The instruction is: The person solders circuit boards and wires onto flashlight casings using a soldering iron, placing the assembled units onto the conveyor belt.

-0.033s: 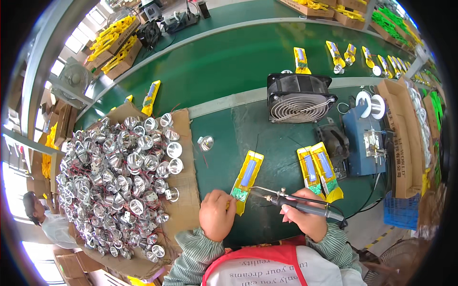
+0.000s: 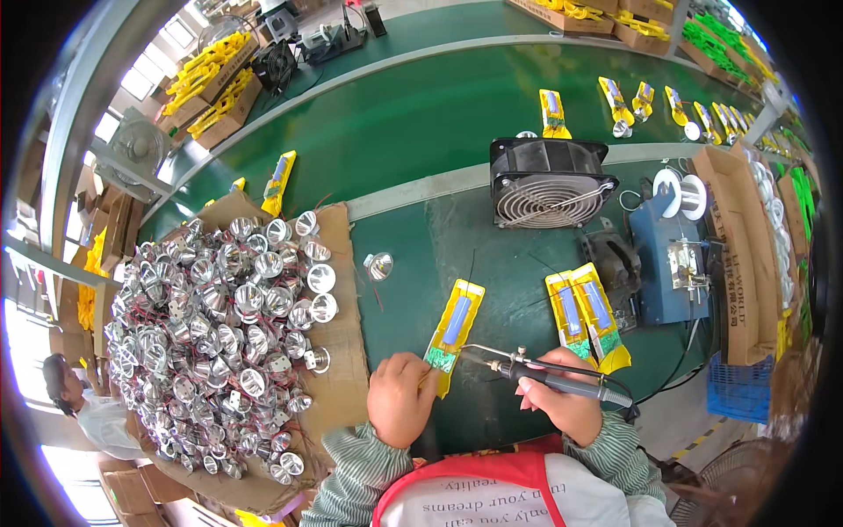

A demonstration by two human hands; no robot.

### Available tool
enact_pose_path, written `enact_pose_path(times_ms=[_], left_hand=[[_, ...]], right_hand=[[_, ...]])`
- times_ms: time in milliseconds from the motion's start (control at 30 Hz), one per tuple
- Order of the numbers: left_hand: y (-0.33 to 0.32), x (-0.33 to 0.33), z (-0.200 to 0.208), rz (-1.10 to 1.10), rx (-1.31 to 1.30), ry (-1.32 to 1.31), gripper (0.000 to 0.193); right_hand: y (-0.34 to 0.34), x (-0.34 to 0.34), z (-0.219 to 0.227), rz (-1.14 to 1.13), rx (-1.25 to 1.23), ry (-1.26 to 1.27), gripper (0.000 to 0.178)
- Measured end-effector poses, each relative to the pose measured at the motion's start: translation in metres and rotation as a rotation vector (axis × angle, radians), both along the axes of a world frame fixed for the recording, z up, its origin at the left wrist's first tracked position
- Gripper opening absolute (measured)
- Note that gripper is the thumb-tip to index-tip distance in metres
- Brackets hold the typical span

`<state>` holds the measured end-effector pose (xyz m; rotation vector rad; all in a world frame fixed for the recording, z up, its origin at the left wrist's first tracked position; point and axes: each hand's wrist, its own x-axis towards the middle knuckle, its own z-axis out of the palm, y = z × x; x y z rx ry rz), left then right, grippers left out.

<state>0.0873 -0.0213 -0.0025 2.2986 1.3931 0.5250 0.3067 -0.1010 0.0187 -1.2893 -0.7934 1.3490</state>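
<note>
My left hand [image 2: 399,397] grips the near end of a yellow half-shell [image 2: 457,322] lying on the green bench; the shell holds a blue cell and a small green circuit board. In my right hand [image 2: 560,406] is a grey soldering iron [image 2: 536,370], its tip pointing left and almost touching the green board. Two more yellow shells with blue cells [image 2: 587,314] lie just right of the iron. One loose silver reflector cup [image 2: 378,264] sits on the bench beyond my left hand.
A cardboard sheet [image 2: 344,334] on the left carries a heap of silver reflector cups [image 2: 219,325]. Behind are a black fan [image 2: 549,183], a blue soldering station [image 2: 672,259] with a solder spool [image 2: 680,193], and a green conveyor [image 2: 421,114] with yellow parts. Another person [image 2: 83,406] is at far left.
</note>
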Motion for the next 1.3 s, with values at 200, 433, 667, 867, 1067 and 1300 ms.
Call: enact_pose_path(times_ms=[200, 433, 667, 867, 1067, 1300], left_hand=[[-0.01, -0.002, 0.012, -0.067, 0.069, 0.151, 0.039], [0.074, 0.001, 0.035, -0.038, 0.1, -0.135, 0.034], [0.2, 0.049, 0.018, -0.011, -0.094, -0.194, 0.033], [0.3, 0.136, 0.005, -0.16, -0.827, -0.488, 0.05], [0.297, 0.12, 0.013, 0.046, -0.38, -0.439, 0.035], [0.155, 0.062, 0.05, -0.127, -0.495, -0.19, 0.014]], right_hand=[[-0.001, 0.005, 0.002, -0.022, 0.041, 0.027, 0.017], [-0.002, 0.013, 0.001, -0.05, 0.035, -0.013, 0.015], [0.0, 0.021, 0.001, -0.084, -0.003, 0.006, 0.017], [0.004, 0.024, 0.008, -0.149, -0.094, -0.011, 0.018], [-0.002, 0.032, 0.008, -0.2, -0.068, 0.034, 0.017], [-0.011, 0.042, 0.005, -0.279, 0.09, -0.057, 0.018]])
